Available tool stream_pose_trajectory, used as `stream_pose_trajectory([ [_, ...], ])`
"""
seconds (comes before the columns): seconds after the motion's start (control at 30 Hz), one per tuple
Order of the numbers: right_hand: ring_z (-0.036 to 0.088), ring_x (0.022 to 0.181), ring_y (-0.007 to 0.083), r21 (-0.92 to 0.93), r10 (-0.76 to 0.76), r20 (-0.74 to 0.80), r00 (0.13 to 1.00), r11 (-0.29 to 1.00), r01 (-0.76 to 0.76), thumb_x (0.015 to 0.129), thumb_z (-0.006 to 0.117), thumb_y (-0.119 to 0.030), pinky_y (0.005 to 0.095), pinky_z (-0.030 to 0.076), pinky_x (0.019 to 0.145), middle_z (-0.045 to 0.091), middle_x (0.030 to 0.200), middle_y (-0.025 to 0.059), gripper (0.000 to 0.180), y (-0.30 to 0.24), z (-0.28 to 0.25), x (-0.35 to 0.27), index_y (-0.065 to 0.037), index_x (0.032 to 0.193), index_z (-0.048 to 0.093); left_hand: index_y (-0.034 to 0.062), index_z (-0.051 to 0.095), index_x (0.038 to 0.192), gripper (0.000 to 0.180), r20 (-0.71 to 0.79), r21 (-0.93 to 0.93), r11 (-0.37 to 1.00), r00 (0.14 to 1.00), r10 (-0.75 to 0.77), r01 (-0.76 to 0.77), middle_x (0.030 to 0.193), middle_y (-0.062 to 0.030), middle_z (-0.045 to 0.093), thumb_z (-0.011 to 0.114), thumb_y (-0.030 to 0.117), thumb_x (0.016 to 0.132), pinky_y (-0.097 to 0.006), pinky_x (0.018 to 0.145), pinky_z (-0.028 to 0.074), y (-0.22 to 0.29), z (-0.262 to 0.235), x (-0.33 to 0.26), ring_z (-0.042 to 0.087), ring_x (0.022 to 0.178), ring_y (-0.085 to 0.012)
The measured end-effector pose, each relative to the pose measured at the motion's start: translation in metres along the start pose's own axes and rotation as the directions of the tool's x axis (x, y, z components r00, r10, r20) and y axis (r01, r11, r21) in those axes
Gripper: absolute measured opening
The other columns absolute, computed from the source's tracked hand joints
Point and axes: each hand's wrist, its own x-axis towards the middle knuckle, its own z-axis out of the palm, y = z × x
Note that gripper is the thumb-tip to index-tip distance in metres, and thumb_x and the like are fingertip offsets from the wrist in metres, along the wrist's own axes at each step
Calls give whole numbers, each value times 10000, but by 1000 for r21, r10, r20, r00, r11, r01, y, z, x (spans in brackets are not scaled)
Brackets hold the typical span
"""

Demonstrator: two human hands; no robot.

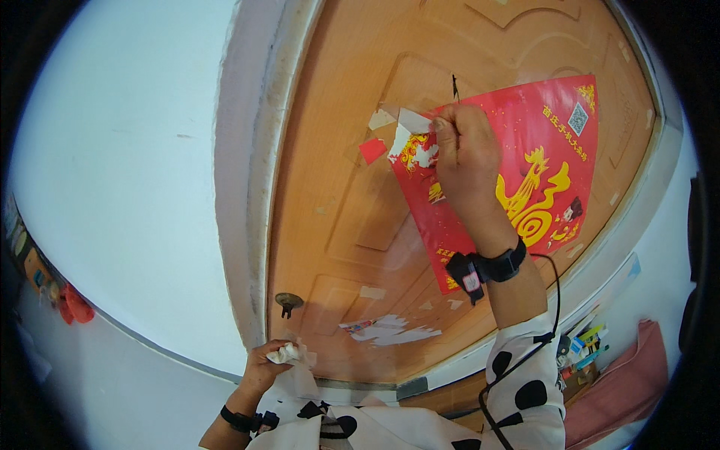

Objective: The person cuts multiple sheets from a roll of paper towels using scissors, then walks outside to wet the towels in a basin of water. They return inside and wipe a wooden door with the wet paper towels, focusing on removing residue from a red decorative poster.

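Right hand pinches the torn upper-left corner of the red poster stuck on the wooden door, white backing showing there. Left hand, low near the door's bottom edge, closes around crumpled paper scraps.

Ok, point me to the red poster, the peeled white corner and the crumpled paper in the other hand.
Red poster (551,142), head view: bare red area right of the right hand.
Peeled white corner (412,120), head view: folded-back flap at the poster's upper left.
Crumpled paper (289,352), head view: white wad in the left hand.
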Motion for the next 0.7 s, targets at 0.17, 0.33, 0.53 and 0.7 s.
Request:
stream_pose_trajectory([
  [0.17, 557, 659, 323, 233, 231, 69, 971, 942, -241, 885, 603, -79, 382, 433, 558, 544, 761, 148, 84, -8, -10, -33, -35, 845, 544, 14, 671, 1064, 412, 28, -3, 1000, 999, -18, 18, 1078, -65, 654, 671, -161, 691, -309, 914, 472, 2, 5, 4, 614, 1027, -183],
  [0.33, 530, 637, 231, 462, 374, -64, 925, 833, -305, 876, 583, 17, 319, 422, 568, 515, 739, 117, 60, -17, -22, -53, -12, 849, 538, 16, 673, 1060, 405, 43, 41, 999, 999, 27, -29, 1072, -68, 658, 675, -156, 693, -312, 907, 475, 5, 8, 5, 615, 1024, -178],
  [0.53, 548, 705, 213, 381, 252, -54, 966, 899, -214, 848, 583, 76, 311, 448, 633, 554, 813, 141, 96, -26, -68, -79, 14, 910, 545, 12, 674, 1054, 387, 23, 67, 996, 998, 53, -55, 1057, -76, 675, 679, -146, 700, -305, 908, 476, 15, 15, 9, 623, 1011, -176],
  [0.7, 548, 840, 204, 454, 360, -82, 929, 843, -287, 895, 559, 13, 309, 444, 781, 572, 939, 118, 98, -23, -109, -112, 0, 988, 529, 7, 674, 1068, 415, 22, 134, 985, 994, 107, -109, 1072, -88, 679, 686, -148, 683, -301, 915, 474, 34, 20, 16, 621, 1026, -185],
])
